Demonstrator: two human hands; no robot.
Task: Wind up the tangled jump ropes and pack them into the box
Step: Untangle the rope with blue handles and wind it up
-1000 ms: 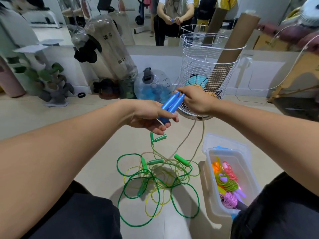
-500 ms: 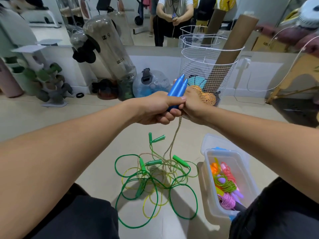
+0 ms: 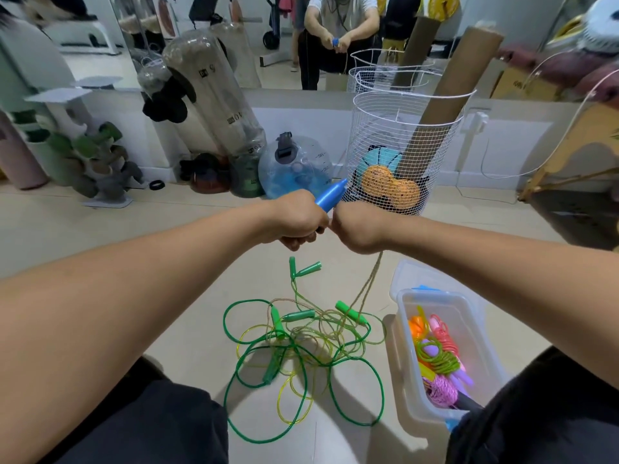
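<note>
My left hand (image 3: 296, 221) grips the blue handles (image 3: 330, 195) of a jump rope, their tips pointing up and away. Right beside it, my right hand (image 3: 360, 227) is closed on that rope's tan cord (image 3: 366, 286), which hangs down to the floor. Below lies a tangle of green and yellow jump ropes (image 3: 301, 349) with green handles. A clear plastic box (image 3: 407, 370) at the right holds several wound ropes in orange, pink, green and purple.
A white wire basket (image 3: 398, 128) with balls and a cardboard tube stands just beyond my hands. A clear water jug (image 3: 294, 169), large bottles and a dumbbell rack (image 3: 97, 162) line the mirrored wall. My knees frame the rope pile.
My left hand went from cradling the blue handles to gripping them in a fist. My right hand left the handles and closed on the cord beside them; both hands rose slightly.
</note>
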